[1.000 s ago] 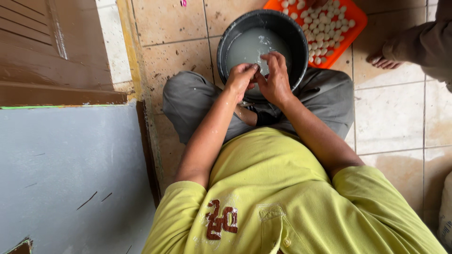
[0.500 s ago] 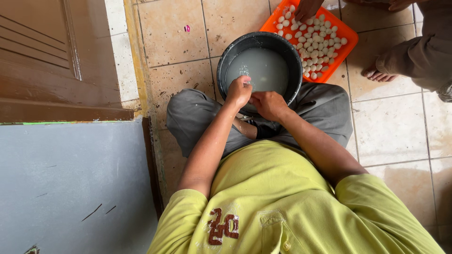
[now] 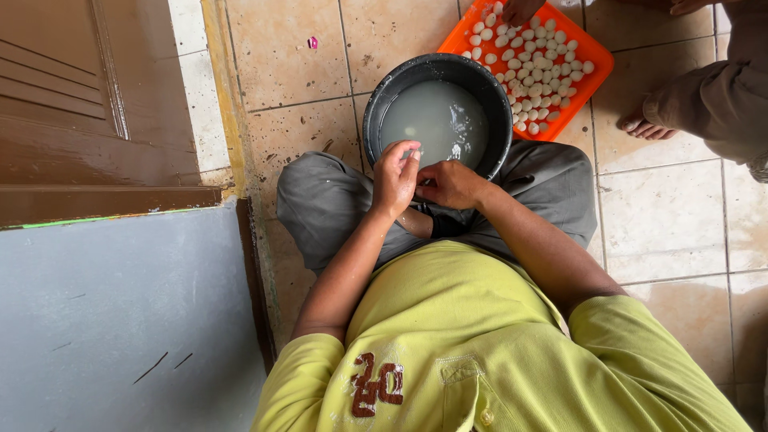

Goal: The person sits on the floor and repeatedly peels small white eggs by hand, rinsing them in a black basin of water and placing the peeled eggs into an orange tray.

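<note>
Bucket point(image 3: 438, 112) before hands — tray point(image 3: 588, 80) behind-right, door point(image 3: 88, 104) left.

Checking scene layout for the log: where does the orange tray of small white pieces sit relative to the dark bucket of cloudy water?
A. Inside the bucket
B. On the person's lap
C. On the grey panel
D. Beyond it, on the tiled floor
D: the orange tray lies on the tiled floor beyond the bucket.

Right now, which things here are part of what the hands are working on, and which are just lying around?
In use: left hand, right hand, black basin of cloudy water, orange tray of small white pieces.
Lying about: pink scrap on the tiles, brown door.
</note>
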### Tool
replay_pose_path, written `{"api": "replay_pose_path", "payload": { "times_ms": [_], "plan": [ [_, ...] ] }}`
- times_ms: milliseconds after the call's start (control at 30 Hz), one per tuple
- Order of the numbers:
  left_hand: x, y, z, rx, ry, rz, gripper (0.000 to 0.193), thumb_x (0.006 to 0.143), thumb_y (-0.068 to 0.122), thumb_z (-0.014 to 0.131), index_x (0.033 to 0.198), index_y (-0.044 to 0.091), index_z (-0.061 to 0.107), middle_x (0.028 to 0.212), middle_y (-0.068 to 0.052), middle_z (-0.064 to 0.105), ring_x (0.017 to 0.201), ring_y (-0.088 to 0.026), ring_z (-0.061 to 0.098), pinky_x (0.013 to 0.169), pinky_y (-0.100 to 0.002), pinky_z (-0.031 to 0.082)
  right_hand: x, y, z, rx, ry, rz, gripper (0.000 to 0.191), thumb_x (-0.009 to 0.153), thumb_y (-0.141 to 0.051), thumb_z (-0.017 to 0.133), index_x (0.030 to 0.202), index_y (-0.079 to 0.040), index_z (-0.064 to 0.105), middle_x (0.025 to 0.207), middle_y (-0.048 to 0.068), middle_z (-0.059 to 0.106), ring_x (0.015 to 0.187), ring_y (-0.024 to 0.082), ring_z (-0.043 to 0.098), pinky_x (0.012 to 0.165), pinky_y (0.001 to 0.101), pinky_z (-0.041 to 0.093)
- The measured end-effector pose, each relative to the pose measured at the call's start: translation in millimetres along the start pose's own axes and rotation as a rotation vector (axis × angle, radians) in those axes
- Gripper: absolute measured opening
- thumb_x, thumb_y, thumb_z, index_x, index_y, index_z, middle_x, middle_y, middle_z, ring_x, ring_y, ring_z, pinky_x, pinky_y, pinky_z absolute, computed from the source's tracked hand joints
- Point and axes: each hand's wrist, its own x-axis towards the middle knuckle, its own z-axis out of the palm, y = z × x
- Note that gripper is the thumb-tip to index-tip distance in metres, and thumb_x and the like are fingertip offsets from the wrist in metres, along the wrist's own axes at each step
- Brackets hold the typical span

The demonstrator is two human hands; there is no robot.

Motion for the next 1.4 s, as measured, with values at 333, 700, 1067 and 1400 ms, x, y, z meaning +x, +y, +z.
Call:
{"api": "replay_pose_path", "payload": {
  "times_ms": [333, 700, 1067, 1400],
  "plan": [
    [8.9, -18.8, -4.7, -0.172, 0.051, -0.031, 0.019, 0.105, 0.009, 0.061, 0.12, -0.003, 0.067, 0.122, -0.013, 0.069, 0.113, -0.019, 0.067, 0.097, -0.032, 0.06, 9.9, -4.3, -2.1, -0.047, -0.036, -0.01, 0.029, 0.083, -0.014, 0.077, 0.111, -0.008, 0.074, 0.106, 0.016, 0.069, 0.087, 0.027, 0.073, 0.082, 0.0386, 0.058],
    [10.8, -1.0, 4.8, -0.11, -0.022, -0.153, 0.035, 0.104, 0.014, 0.065, 0.135, -0.001, 0.063, 0.121, -0.014, 0.07, 0.109, -0.02, 0.069, 0.091, -0.031, 0.059, -3.3, 5.6, -21.4, 0.792, 0.331, -0.07, 0.017, 0.106, -0.004, 0.064, 0.122, 0.0, 0.059, 0.111, 0.005, 0.068, 0.101, 0.014, 0.065, 0.09, 0.0325, 0.057],
    [4.7, 48.3, 18.7, -0.449, -0.054, 0.042, 0.027, 0.104, 0.002, 0.068, 0.131, 0.0, 0.065, 0.12, -0.011, 0.071, 0.108, -0.016, 0.072, 0.096, -0.031, 0.064, -42.7, -42.4, -46.5, 0.424, 0.67, -0.327, 0.007, 0.107, 0.008, 0.066, 0.113, 0.005, 0.066, 0.11, 0.012, 0.07, 0.1, 0.018, 0.073, 0.091, 0.032, 0.066],
    [-11.2, 53.6, 13.0, -0.357, -0.091, 0.13, 0.026, 0.102, -0.004, 0.071, 0.127, 0.001, 0.068, 0.121, -0.011, 0.069, 0.111, -0.016, 0.072, 0.098, -0.029, 0.065, -51.7, -51.0, -56.3, -0.05, 0.646, -0.356, 0.021, 0.096, 0.009, 0.073, 0.106, 0.003, 0.056, 0.095, 0.011, 0.067, 0.082, 0.015, 0.07, 0.07, 0.0266, 0.059]
  ]
}}
